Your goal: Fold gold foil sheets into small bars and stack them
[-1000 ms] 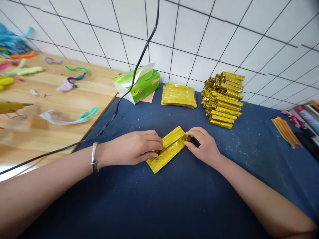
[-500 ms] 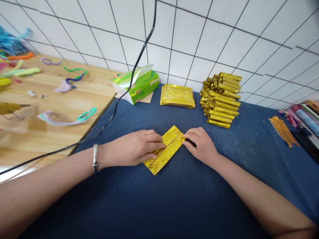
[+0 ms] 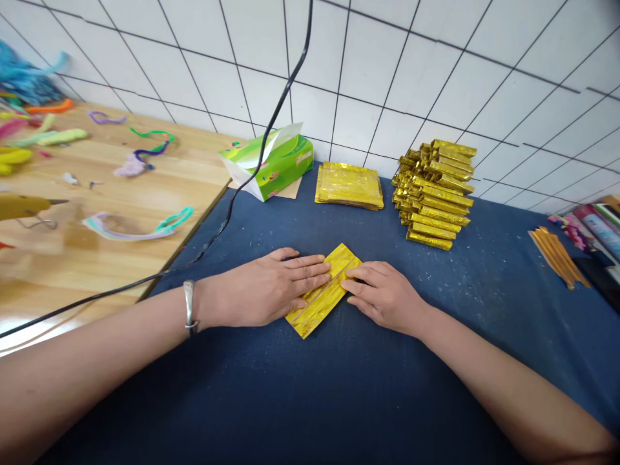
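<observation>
A sheet of gold foil paper lies on the dark blue cloth, its two long edges folded in so that they meet along a slanting middle seam. Stretched out flat, my left hand presses on the upper left part of the paper and hides some of it. My right hand rests at the right edge, its bent fingertips touching the foil from above and the thumb a little apart. No pinch shows in either hand.
Behind the paper lie a flat stack of gold sheets and a pile of folded gold strips. A green tissue box stands by the tiled wall. A black cable crosses at left. Brown strips lie at right.
My left fingers have spread flatter over the paper. My right hand has shifted down and left from pinching the paper's right corner, and its fingertips now lie on the edge.
</observation>
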Tool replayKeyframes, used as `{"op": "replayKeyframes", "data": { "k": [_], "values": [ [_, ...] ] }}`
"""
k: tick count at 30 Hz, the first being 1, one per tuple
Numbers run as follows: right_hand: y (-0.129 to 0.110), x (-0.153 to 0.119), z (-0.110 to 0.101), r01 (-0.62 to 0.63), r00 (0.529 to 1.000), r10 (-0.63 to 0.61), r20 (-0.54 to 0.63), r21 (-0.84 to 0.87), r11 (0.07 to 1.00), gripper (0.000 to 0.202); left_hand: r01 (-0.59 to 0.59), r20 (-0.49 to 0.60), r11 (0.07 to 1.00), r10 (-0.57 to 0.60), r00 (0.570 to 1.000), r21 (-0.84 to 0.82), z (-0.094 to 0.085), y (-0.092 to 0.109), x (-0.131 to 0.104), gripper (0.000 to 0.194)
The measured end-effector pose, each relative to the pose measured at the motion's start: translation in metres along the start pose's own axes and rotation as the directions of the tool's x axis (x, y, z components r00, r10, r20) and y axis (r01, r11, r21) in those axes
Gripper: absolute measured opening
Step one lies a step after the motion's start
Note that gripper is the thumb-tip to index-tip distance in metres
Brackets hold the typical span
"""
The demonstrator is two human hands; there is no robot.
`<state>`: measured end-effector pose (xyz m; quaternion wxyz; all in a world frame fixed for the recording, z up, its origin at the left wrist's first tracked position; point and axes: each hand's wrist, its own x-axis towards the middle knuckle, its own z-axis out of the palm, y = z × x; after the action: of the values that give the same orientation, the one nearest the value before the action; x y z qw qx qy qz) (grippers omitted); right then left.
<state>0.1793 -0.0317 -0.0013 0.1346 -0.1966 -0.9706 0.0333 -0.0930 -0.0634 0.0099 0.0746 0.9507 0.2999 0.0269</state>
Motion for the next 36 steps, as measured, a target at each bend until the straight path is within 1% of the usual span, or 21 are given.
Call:
{"op": "replayKeyframes", "data": {
  "k": [8,12,15,19,26,30,36],
  "values": [
    [-0.0019,0.0004,-0.0006,0.012,1.000,-0.012,-0.008,0.000,1.000,0.026,0.018,-0.041,1.000,-0.019,0.999,-0.013,-0.0005,-0.0008,-0.0022,0.049],
    [-0.0028,0.0007,-0.0017,0.014,1.000,-0.014,0.007,-0.005,1.000,0.026,-0.007,-0.011,1.000,0.007,1.000,0.009,-0.0011,-0.0019,-0.0037,0.052],
    [-0.0021,0.0002,-0.0016,0.017,1.000,-0.017,0.014,-0.010,1.000,0.027,0.004,0.015,0.999,-0.005,1.000,0.042,-0.0011,-0.0023,-0.0045,0.056],
    [-0.0016,-0.0004,-0.0016,0.017,1.000,-0.017,0.020,-0.025,1.000,0.028,0.024,0.010,0.998,-0.024,1.000,0.064,-0.0003,-0.0029,-0.0046,0.058],
    [-0.0020,0.0005,-0.0033,0.023,0.999,-0.022,0.024,-0.026,0.999,0.028,0.024,0.010,0.997,-0.025,1.000,0.073,0.0004,-0.0036,-0.0036,0.056],
    [-0.0002,-0.0003,-0.0017,0.005,1.000,-0.005,0.020,0.004,1.000,0.028,0.057,0.011,0.996,-0.058,0.998,0.075,0.0007,-0.0020,-0.0029,0.055],
    [0.0017,-0.0008,0.0001,0.006,1.000,-0.006,0.006,0.028,1.000,0.028,0.088,0.046,0.993,-0.092,0.995,0.074,-0.0011,-0.0004,-0.0023,0.058]
  ]
}}
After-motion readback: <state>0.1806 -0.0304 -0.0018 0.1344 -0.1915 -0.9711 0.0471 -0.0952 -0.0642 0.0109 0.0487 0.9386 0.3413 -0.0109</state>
